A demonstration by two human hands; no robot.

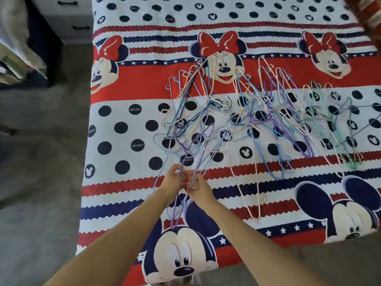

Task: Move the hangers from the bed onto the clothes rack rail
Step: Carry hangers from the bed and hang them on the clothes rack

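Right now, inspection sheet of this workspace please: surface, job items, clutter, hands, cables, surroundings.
Surface: bed covered by a red, white and navy cartoon-print spread, lying flat.
Job's things: tangled pile of thin hangers in cream, blue, purple and green across the middle of the bed; a few purple and blue hangers held at the near edge. Clothes rack rail not in view.
Clutter: nothing seen on the bed besides hangers.
Hands: left hand and right hand both pinch the held hangers, fingers close together.
Cables: nothing seen.
Surroundings: grey carpet at left, white drawer unit at top left, blurred items beside it.
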